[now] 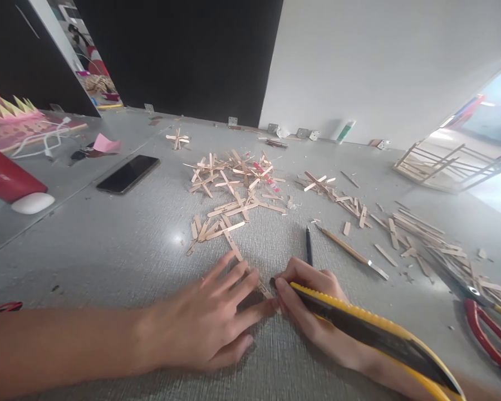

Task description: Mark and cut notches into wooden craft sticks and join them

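Observation:
My left hand [223, 309] lies with fingers spread, pressing a narrow wooden craft stick [232, 245] against the grey table. This stick runs from the pile toward my right hand and has small dark marks on it. My right hand [313, 295] is closed around a yellow and black utility knife [359, 328], its front end down near the stick's close end. The blade is too small to make out. Beyond that hand lie a dark pen [309, 245] and a wooden-handled craft knife [348, 248].
A pile of craft sticks [237, 209], some crossed into stars, lies ahead. Cut pieces [394, 234] and red-handled pliers [488, 334] are at right, near a stick frame [442, 161]. At left are a phone [128, 174] and a red cylinder [10, 175]. Panels [183, 55] stand behind.

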`<state>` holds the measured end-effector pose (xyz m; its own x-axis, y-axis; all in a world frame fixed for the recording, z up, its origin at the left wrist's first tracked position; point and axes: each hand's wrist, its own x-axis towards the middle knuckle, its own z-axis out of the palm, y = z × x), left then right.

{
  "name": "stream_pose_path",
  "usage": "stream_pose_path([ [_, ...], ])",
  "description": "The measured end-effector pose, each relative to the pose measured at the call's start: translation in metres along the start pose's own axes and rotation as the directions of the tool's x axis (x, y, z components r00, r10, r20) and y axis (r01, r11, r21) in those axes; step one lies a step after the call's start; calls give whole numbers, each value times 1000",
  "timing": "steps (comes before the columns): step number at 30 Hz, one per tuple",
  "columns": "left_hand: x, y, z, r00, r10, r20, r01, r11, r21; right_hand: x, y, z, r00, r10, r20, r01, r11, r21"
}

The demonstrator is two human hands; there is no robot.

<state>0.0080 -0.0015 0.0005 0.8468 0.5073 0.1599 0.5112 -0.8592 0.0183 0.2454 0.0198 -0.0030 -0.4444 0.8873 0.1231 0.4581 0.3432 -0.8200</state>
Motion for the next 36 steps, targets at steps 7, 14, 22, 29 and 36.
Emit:
stream_pose_path([
  [7, -7, 6, 2, 981, 35, -189, -48, 997, -61, 3, 1, -2, 988, 129, -84, -118, 986, 120],
  [14, -5, -2, -1, 969, -10, -247, -76, 940, -334, 1, 9, -2, 972, 229, -52, -204, 933, 298],
  [22, -5, -25, -6, 994, 1, 108, 39, 929, -368, -1, 12, -8, 977, 212, 35, -214, 974, 75],
  [29, -2, -23, -7, 977, 54, 208, 34, 916, -400, 1, 9, -7, 976, 219, -12, -219, 974, 53],
  [36, -4, -23, -5, 986, 40, 160, 26, 922, -387, -2, 10, -3, 985, 171, -32, -171, 985, 13],
])
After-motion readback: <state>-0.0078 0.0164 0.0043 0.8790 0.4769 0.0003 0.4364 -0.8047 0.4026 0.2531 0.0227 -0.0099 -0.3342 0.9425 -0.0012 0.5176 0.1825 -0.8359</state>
